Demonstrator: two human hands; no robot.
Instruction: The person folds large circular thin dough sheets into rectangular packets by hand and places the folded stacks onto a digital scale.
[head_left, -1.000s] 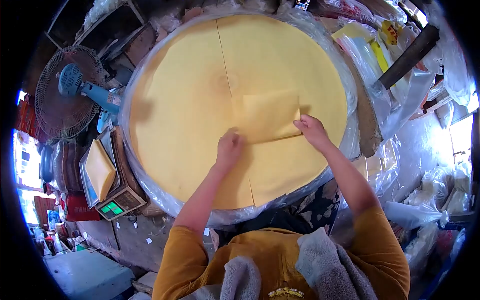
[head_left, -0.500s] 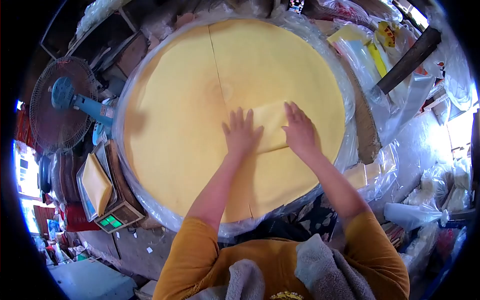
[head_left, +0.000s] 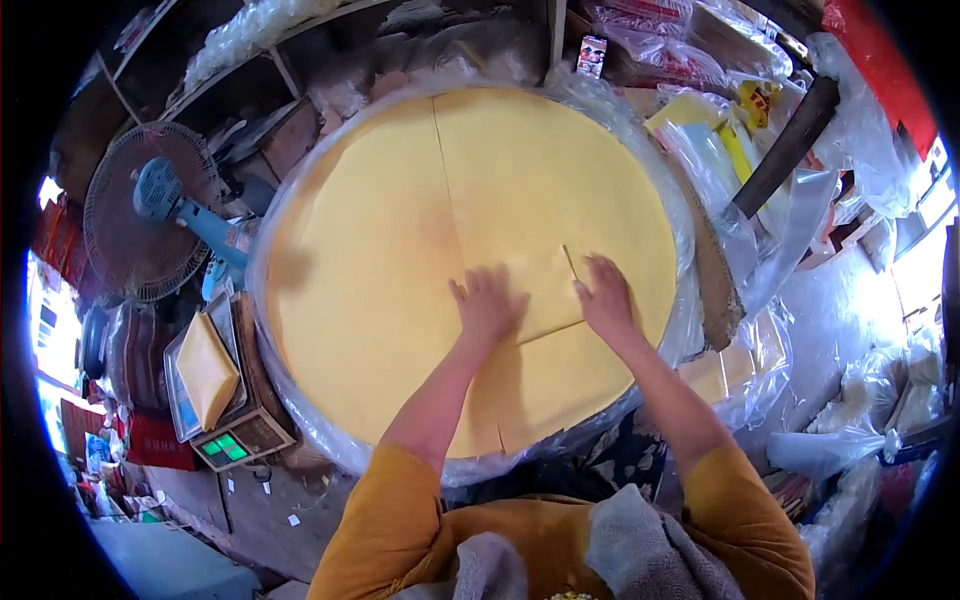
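Note:
A thin yellow sheet, folded into a flat rectangular packet [head_left: 545, 290], rests on the wide round pile of yellow sheets [head_left: 350, 230]. My left hand [head_left: 488, 305] lies palm down at the packet's left edge, its fingers spread and slightly blurred. Along the right edge my right hand [head_left: 608, 300] is flat, thumb apart from the stretched fingers. A narrow raised fold shows on the packet's upper right side, beside that thumb. One long seam runs down the pile, partly hidden by my left hand and forearm.
Clear plastic [head_left: 690, 270] wraps the pile's rim. At left stand a fan [head_left: 155, 210] and a scale [head_left: 225, 448] with a green display, bearing another folded yellow packet [head_left: 207, 372]. A dark wooden bar [head_left: 790, 150] and plastic bags [head_left: 760, 240] crowd the right.
The view has tilted up, so the pile sits lower in the picture. My right hand has moved off the packet's right edge, where the raised fold now shows. My left hand stays at the left edge.

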